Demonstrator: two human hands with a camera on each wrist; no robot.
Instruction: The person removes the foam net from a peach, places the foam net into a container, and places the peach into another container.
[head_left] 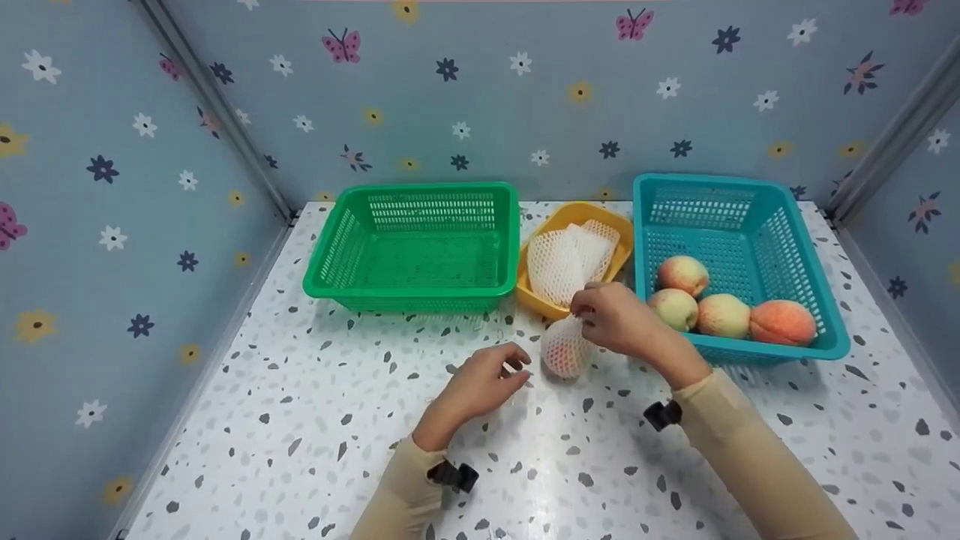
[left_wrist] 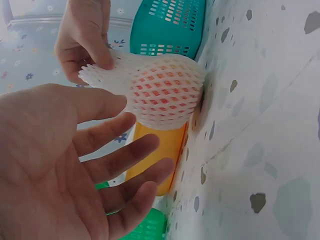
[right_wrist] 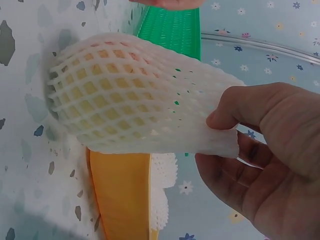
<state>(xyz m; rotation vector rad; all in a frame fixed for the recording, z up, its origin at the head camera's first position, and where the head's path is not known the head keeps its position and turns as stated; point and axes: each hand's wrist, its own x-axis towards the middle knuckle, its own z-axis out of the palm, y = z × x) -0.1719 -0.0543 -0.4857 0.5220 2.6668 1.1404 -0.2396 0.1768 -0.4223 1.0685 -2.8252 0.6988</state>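
A peach (head_left: 564, 357) sits inside a white foam net sleeve (right_wrist: 195, 95), low over the speckled tabletop. My right hand (head_left: 613, 318) pinches the gathered top of that sleeve between thumb and fingers, as the right wrist view shows. Just left of the wrapped peach is my left hand (head_left: 486, 381), its fingers apart and loosely bent, with nothing in them. In the left wrist view its fingertips (left_wrist: 159, 170) point toward the netted fruit. Behind the peach, a yellow basket (head_left: 534, 301) holds more white foam nets (head_left: 559, 259).
A green basket (head_left: 409, 292) stands at the back left with nothing inside. At the right, a teal basket (head_left: 832, 330) holds several bare peaches (head_left: 724, 316) along its near side. Flower-patterned walls (head_left: 495, 90) close off the back and both sides of the table (head_left: 300, 450).
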